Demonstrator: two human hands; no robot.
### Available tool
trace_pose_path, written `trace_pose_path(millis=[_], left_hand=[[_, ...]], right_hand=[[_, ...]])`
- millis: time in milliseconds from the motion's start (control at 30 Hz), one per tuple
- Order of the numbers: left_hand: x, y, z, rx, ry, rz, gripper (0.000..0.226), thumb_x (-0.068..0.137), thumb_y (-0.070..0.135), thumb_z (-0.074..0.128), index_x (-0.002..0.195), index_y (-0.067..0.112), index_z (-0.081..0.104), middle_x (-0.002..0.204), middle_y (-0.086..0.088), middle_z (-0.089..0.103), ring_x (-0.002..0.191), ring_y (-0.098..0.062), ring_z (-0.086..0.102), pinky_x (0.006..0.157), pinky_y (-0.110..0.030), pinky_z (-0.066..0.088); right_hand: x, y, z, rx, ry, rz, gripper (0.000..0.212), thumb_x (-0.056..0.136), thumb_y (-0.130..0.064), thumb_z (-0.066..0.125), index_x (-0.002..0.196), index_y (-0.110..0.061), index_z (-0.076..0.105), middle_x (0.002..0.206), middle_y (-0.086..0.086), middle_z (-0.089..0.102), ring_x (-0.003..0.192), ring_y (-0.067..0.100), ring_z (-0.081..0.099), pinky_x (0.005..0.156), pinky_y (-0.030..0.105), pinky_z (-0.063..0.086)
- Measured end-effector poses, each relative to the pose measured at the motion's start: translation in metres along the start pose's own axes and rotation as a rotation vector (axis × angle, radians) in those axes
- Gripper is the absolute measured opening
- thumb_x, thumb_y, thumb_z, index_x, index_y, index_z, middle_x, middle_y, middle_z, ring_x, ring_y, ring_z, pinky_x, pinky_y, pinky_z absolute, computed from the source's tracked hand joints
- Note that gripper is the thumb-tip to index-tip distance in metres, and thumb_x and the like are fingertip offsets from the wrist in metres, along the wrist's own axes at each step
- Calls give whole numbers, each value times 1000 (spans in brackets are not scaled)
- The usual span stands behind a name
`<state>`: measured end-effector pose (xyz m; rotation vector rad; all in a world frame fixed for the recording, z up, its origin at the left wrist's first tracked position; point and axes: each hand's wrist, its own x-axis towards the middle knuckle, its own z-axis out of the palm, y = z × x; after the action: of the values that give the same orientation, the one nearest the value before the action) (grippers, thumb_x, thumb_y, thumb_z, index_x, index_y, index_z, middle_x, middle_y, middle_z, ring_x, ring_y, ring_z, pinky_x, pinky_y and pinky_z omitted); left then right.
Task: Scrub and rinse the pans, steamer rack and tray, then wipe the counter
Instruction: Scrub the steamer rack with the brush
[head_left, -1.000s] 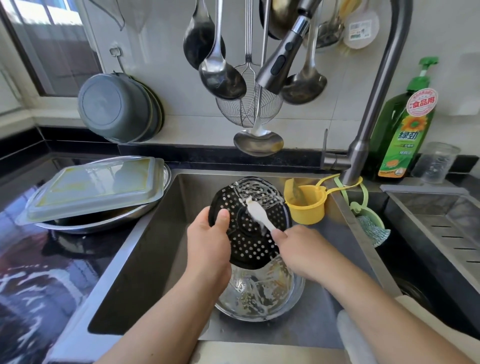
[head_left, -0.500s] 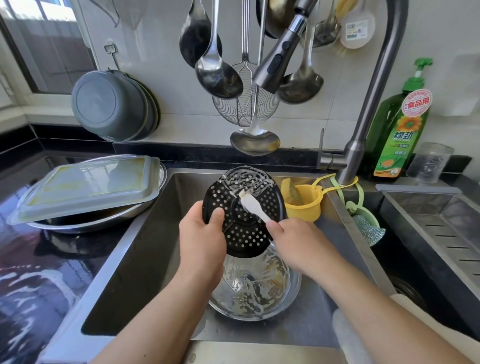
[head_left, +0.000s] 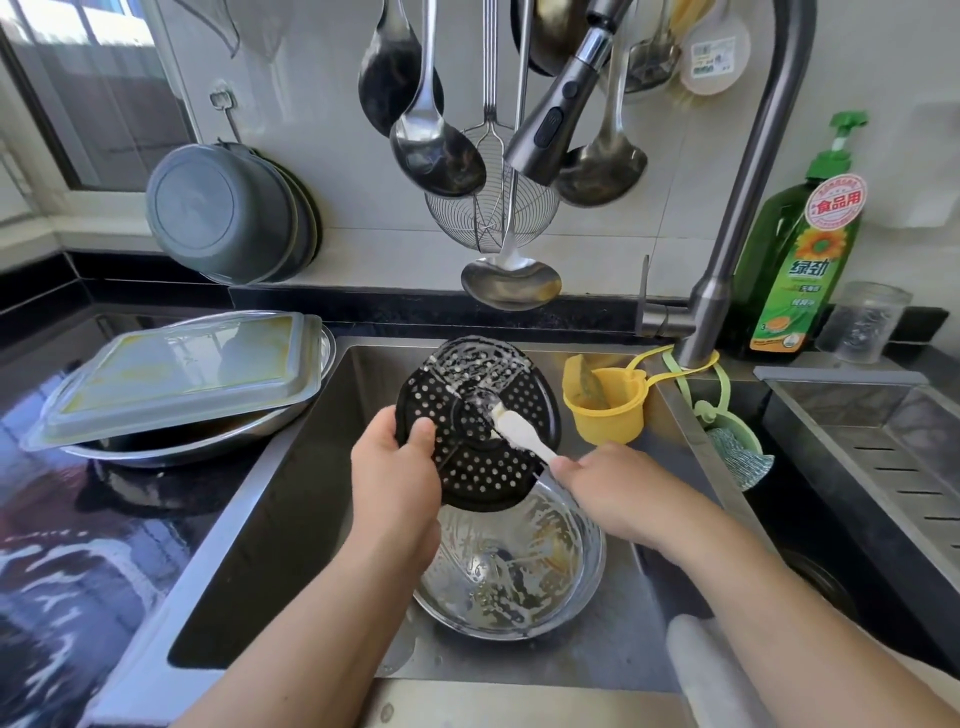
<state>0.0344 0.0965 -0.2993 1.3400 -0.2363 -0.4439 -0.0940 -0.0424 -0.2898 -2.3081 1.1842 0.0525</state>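
Note:
Over the sink (head_left: 291, 499), my left hand (head_left: 395, 478) grips the left edge of a black round perforated steamer rack (head_left: 472, 452), held tilted up and facing me. Foam covers its top part. My right hand (head_left: 618, 493) holds a white brush (head_left: 519, 426) whose head rests near the rack's middle. Below them a soapy steel pan (head_left: 519, 577) lies in the sink basin. On the counter to the left, a grey rectangular tray (head_left: 176, 379) lies upside down on a steel pan (head_left: 171, 447).
The faucet (head_left: 727, 249) rises at the right, its spray head (head_left: 561, 98) above the sink among hanging ladles. A yellow cup (head_left: 608, 410) hangs at the sink's right side. Green dish soap (head_left: 800, 260) stands behind; a drain rack (head_left: 883, 447) lies right. The black counter (head_left: 62, 545) is wet.
The brush head has slid from the rack's upper part down toward its middle, and my right hand has shifted a little right. My left hand keeps its grip on the rack.

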Motion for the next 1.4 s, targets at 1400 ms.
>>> trace_pose_path(millis=[1400], left_hand=[[-14, 6, 9, 116, -134, -56, 25, 105, 5, 49, 97, 17, 70, 93, -7, 76, 89, -26, 72, 71, -48, 62]], right_hand=[[-5, -5, -2, 58, 83, -30, 49, 101, -57, 34, 69, -21, 41, 73, 0, 48, 68, 21, 48, 55, 32, 33]])
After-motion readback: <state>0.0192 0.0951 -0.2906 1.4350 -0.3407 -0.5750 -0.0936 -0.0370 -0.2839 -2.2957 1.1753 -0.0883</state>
